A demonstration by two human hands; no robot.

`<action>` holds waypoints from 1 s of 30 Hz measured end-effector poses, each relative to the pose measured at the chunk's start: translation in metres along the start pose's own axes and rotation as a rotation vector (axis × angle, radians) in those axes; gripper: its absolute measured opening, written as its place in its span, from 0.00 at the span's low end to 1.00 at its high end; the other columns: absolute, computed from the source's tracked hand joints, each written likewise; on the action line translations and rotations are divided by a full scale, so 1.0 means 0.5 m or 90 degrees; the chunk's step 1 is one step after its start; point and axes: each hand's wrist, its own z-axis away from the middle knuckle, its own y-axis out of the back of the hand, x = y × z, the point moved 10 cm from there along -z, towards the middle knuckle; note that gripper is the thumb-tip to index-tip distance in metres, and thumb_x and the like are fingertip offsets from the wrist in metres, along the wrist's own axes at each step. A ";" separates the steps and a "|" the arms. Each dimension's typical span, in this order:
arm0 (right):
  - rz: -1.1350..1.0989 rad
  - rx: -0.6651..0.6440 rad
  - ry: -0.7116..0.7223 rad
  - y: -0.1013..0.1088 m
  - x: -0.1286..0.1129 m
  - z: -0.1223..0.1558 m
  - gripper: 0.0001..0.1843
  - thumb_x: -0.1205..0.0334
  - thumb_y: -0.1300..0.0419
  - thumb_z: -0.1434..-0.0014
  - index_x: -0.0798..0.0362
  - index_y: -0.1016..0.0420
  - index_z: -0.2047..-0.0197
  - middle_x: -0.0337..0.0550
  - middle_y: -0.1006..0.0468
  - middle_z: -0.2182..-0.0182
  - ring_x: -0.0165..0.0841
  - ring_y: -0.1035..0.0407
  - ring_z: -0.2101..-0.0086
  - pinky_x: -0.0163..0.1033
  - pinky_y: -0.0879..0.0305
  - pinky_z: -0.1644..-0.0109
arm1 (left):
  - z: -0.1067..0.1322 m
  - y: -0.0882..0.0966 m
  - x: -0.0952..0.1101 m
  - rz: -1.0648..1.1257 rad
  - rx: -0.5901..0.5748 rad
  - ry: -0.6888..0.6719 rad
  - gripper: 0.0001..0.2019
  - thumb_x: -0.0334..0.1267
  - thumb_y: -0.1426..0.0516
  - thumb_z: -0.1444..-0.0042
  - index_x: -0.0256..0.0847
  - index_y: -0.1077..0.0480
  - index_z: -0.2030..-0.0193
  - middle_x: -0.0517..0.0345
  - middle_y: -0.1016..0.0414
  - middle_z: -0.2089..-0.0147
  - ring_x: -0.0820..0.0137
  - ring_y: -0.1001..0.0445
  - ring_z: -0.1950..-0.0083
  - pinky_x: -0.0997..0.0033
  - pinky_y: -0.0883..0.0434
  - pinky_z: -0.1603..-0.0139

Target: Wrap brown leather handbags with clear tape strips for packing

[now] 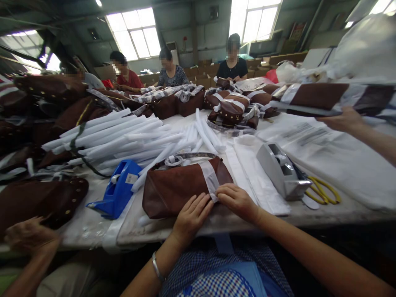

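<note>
A brown handbag (173, 187) lies on the table edge in front of me, its strap along the far side beside a small white coil (173, 160). Around its right part runs a white wrapping strip (209, 175). My left hand (194, 210) rests flat on the bag's near side, fingers stretched out, just left of the strip. At the strip's lower end my right hand (236, 200) has its fingertips pinched together on it.
A blue tape dispenser (119, 189) stands to the left, a grey tape dispenser (280, 171) to the right, beside yellow-handled scissors (324, 190). White paper rolls (123, 136) and more brown bags (192, 101) lie beyond. Co-workers' hands show at left (32, 237) and right (343, 119).
</note>
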 end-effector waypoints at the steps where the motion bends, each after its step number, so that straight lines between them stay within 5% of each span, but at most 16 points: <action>1: 0.000 -0.001 0.013 0.005 -0.004 -0.002 0.09 0.70 0.46 0.32 0.52 0.25 0.59 0.44 0.20 0.62 0.35 0.27 0.59 0.42 0.27 0.51 | 0.000 0.002 -0.004 0.009 0.020 0.013 0.19 0.27 0.53 0.31 0.39 0.32 0.37 0.53 0.26 0.37 0.67 0.30 0.35 0.63 0.32 0.34; 10: 0.011 -0.012 0.033 0.057 -0.048 -0.005 0.10 0.71 0.46 0.33 0.52 0.25 0.60 0.44 0.18 0.62 0.34 0.25 0.60 0.43 0.27 0.49 | 0.009 -0.002 -0.026 0.052 0.048 0.101 0.17 0.26 0.49 0.33 0.40 0.29 0.41 0.55 0.23 0.41 0.70 0.25 0.41 0.66 0.29 0.35; 17: 0.039 -0.055 0.029 0.031 -0.061 0.015 0.11 0.70 0.47 0.32 0.53 0.25 0.63 0.43 0.18 0.62 0.34 0.25 0.62 0.42 0.27 0.53 | 0.002 0.008 -0.027 0.052 0.061 0.110 0.22 0.25 0.48 0.34 0.44 0.33 0.35 0.52 0.29 0.35 0.69 0.27 0.38 0.66 0.28 0.36; 24: -0.030 -0.114 0.053 0.007 -0.061 0.014 0.07 0.68 0.43 0.33 0.51 0.24 0.62 0.42 0.17 0.65 0.33 0.24 0.65 0.43 0.26 0.55 | -0.009 -0.019 -0.003 -0.018 -0.040 0.062 0.21 0.36 0.49 0.30 0.47 0.37 0.32 0.61 0.39 0.28 0.67 0.29 0.38 0.64 0.29 0.38; 26: -0.084 -0.111 0.032 0.018 -0.046 -0.004 0.06 0.67 0.41 0.34 0.50 0.24 0.56 0.43 0.17 0.62 0.33 0.23 0.63 0.43 0.25 0.51 | -0.005 -0.016 -0.002 -0.020 -0.005 0.068 0.20 0.36 0.51 0.30 0.48 0.35 0.33 0.64 0.40 0.28 0.67 0.30 0.37 0.64 0.29 0.38; 30: -0.077 -0.045 -0.061 0.036 0.042 -0.075 0.18 0.66 0.43 0.33 0.49 0.29 0.41 0.48 0.20 0.48 0.38 0.25 0.48 0.49 0.28 0.40 | -0.001 -0.013 -0.007 -0.012 0.032 0.091 0.20 0.34 0.53 0.29 0.49 0.33 0.34 0.67 0.40 0.28 0.67 0.30 0.37 0.64 0.31 0.36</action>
